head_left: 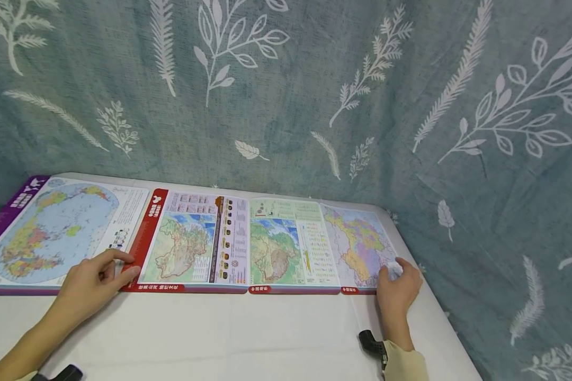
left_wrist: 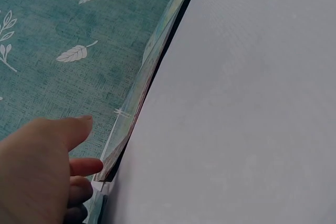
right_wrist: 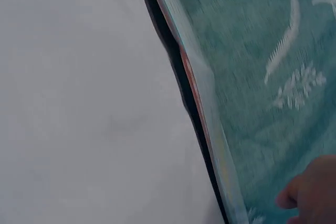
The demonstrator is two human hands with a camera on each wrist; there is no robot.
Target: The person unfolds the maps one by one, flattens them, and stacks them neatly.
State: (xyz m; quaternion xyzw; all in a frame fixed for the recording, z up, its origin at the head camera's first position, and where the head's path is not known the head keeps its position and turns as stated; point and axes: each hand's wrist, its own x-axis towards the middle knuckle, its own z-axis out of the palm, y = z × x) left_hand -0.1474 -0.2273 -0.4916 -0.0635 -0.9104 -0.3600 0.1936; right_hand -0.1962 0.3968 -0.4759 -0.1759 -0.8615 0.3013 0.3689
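Note:
A glossy folding map [head_left: 310, 254] lies stretched out in several panels across the back of the white table, with a red strip down its left end. My left hand [head_left: 88, 283] has its thumb and index finger on that red strip, near the lower left corner. In the left wrist view the thumb and fingers stand apart beside the end of the map [left_wrist: 131, 103]. At the far right end, my right hand [head_left: 399, 286] pinches the map's edge between thumb and fingers. Seen from the right wrist, the map's long edge [right_wrist: 197, 98] looks wavy.
A second map [head_left: 66, 227], a world map with a purple strip, lies left of the red one, behind my left hand. The white tablecloth [head_left: 238, 338] spreads in front. A green curtain [head_left: 286, 95] with white leaf prints hangs right behind the table and along its right side.

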